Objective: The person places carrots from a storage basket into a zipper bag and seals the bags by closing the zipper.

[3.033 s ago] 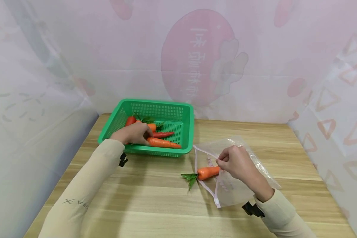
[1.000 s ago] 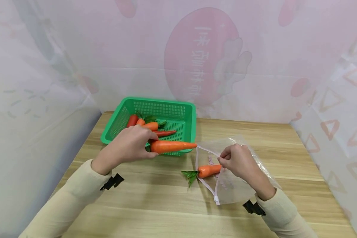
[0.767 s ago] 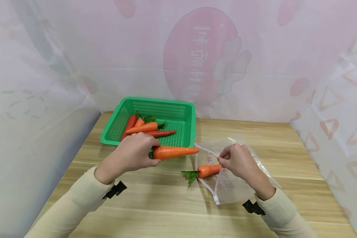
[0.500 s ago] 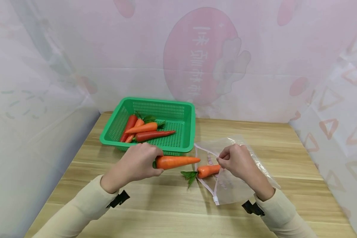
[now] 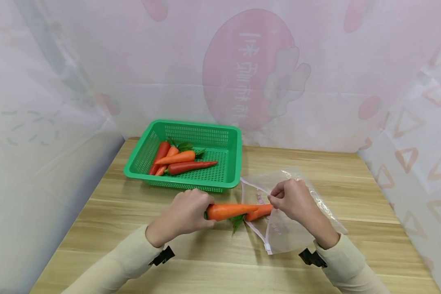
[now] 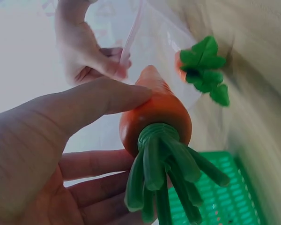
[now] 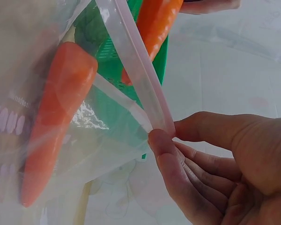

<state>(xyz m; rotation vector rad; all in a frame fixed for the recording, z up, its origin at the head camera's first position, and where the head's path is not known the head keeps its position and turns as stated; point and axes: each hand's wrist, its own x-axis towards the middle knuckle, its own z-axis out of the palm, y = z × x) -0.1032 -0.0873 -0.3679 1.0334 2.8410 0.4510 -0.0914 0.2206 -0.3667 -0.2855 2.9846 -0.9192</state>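
Wood-grain table (image 5: 191,261) | left hand (image 5: 185,214) grip wraps tapered carrot (image 5: 229,211) | right hand (image 5: 293,200) grip pinches clear crinkly bag (image 5: 297,232) rim

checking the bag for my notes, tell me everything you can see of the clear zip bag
The clear zip bag is thin, glossy, see-through plastic with a pale pink zip strip and white slider. It lies on the wooden table, mouth facing left and held open by the right hand, which pinches its upper rim. One carrot lies partly inside.
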